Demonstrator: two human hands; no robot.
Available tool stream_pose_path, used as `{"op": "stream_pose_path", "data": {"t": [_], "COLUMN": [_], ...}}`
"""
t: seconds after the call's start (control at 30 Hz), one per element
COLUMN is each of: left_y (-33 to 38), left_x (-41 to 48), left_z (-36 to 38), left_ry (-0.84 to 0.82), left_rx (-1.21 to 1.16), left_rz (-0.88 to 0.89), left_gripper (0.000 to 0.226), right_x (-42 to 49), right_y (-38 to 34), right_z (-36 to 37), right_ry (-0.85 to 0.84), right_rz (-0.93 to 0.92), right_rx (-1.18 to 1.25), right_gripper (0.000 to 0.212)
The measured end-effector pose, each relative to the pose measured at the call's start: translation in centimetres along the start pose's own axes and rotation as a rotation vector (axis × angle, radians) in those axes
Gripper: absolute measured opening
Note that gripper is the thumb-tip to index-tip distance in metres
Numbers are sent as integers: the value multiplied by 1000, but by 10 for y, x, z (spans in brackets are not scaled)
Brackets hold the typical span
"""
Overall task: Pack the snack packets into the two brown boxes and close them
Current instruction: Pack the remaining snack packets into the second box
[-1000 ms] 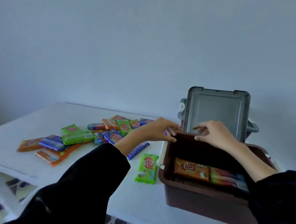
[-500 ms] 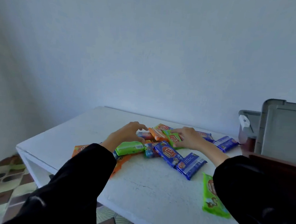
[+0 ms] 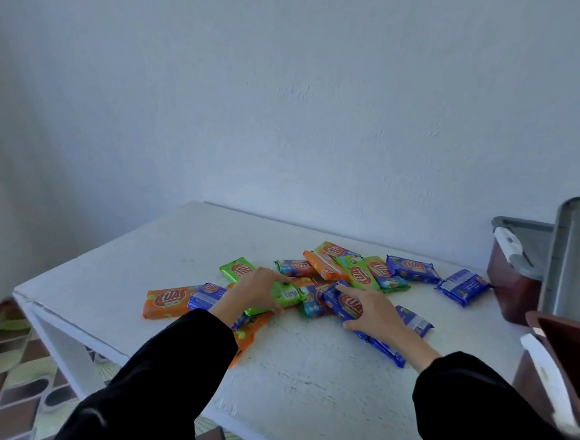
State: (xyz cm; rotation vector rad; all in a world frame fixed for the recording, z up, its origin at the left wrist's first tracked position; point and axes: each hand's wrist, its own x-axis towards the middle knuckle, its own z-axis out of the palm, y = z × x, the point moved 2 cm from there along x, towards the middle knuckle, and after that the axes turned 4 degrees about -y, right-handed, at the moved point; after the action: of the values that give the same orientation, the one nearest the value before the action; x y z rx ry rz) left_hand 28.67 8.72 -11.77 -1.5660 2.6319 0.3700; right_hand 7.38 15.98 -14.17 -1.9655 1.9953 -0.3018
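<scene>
Left hand (image 3: 255, 293): grip clamped on a green packet (image 3: 285, 294) in the pile, thumb under its near edge, fingers over the top.
Right hand (image 3: 373, 315): lies flat on a blue packet (image 3: 346, 302), fingers spread apart, nothing clasped.
Snack packets (image 3: 357, 272): orange, green and blue, scattered mid-bench, several overlapping.
Bench (image 3: 305, 375): white, against a pale wall.
Near brown box (image 3: 563, 345): open, at right edge.
Far brown box (image 3: 512, 290): behind it, grey lid (image 3: 521, 232) on top.
</scene>
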Motion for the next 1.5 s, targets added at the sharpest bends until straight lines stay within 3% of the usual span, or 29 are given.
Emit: {"op": "stream_pose_path", "data": {"t": [0.2, 0.5, 0.7, 1.07, 1.5], "left_y": [8, 66, 147, 353, 431], "left_x": [-13, -28, -35, -50, -19], "left_z": [-15, -69, -88, -61, 28], "left_ry": [99, 164, 143, 45, -139], "left_rx": [-90, -87, -124, -115, 131], "left_rz": [-4, 151, 348, 766, 699], "left_gripper": [65, 68, 67, 67, 79], "right_x": [-4, -44, -109, -238, -267], "right_y": [-14, -11, 40, 163, 258], "right_z": [-16, -112, -172, -217, -174], "right_ry": [21, 99, 162, -23, -149], "right_rz": [-29, 9, 69, 218, 229], "right_rx": [26, 93, 45, -104, -181], "right_gripper": [78, 80, 83, 87, 88]}}
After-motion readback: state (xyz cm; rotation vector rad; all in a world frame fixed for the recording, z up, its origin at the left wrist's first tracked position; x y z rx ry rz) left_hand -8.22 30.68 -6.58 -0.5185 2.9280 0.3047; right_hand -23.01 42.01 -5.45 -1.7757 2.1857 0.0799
